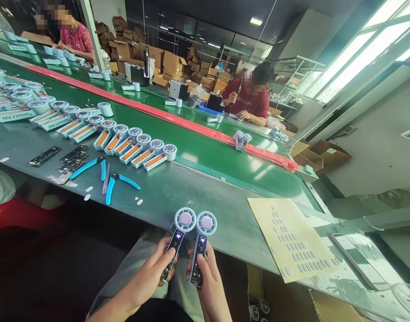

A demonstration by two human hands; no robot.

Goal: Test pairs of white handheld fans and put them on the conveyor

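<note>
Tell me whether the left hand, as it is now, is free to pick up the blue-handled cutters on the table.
Probably not yet. The left hand is closed around a small fan, so it has no free grip. Nothing stands between it and the blue-handled cutters, which lie in the open on the green table.

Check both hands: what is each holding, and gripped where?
Left hand holds a small white round-headed handheld fan by its dark open handle; right hand holds a second, matching fan the same way, heads up.

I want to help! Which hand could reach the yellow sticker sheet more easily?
Probably the right hand. The sticker sheet lies on its side, while the left hand is farther off. Both hold a small fan: left fan, right fan.
</note>
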